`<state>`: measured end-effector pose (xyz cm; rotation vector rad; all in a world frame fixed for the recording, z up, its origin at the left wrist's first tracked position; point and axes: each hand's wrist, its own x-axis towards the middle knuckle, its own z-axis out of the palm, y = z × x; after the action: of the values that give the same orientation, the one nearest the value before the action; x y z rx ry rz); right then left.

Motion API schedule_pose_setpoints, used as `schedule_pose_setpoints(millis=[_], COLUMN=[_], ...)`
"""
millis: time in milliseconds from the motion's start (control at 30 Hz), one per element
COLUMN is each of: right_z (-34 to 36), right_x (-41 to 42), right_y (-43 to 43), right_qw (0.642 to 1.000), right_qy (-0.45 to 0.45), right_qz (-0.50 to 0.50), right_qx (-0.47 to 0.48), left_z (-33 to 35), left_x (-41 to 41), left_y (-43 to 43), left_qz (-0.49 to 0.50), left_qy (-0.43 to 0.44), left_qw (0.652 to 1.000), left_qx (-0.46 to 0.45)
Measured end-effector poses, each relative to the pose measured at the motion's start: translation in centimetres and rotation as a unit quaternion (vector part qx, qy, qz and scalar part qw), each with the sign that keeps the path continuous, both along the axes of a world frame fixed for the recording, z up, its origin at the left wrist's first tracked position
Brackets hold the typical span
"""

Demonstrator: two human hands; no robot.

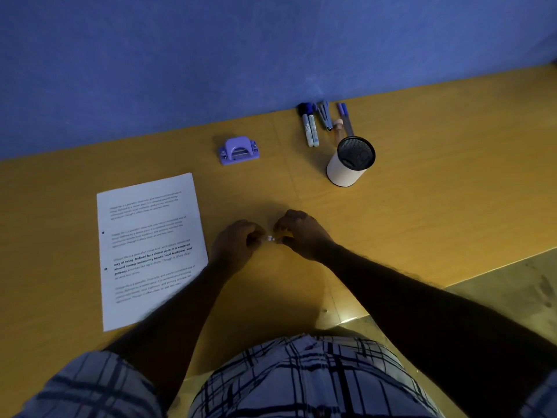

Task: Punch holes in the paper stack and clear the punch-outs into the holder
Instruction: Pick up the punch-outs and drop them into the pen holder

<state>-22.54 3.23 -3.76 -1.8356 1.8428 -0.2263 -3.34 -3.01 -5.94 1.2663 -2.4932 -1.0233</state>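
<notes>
Head view: left hand point(238, 240) and right hand point(297, 232) curled together low over the bench point(407, 206), fingertips pinching small white punch-outs point(270, 238) between them. Paper stack point(150, 248), two holes punched, just left of left hand. Purple punch point(238, 150) beyond; holder point(351, 164) beyond right hand.
</notes>
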Motion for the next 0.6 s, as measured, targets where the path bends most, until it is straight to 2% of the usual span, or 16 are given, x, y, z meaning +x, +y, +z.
schedule_pose_setpoints(millis=[333,600], right_z=[-0.6,-2.0], right_x=[0.0,0.2], right_y=[-1.4,-0.6], right_qw=[0.998,0.995], right_qy=[-0.029,-0.023], right_qz=[0.054,0.034], right_qx=[-0.034,-0.091], left_z=[0.3,0.1], left_x=[-0.7,-1.0], left_y=[0.1,0.7], left_qz=[0.018,0.011], left_qy=[-0.020,-0.042], left_qw=[1.000,0.998], left_qx=[-0.003,-0.050])
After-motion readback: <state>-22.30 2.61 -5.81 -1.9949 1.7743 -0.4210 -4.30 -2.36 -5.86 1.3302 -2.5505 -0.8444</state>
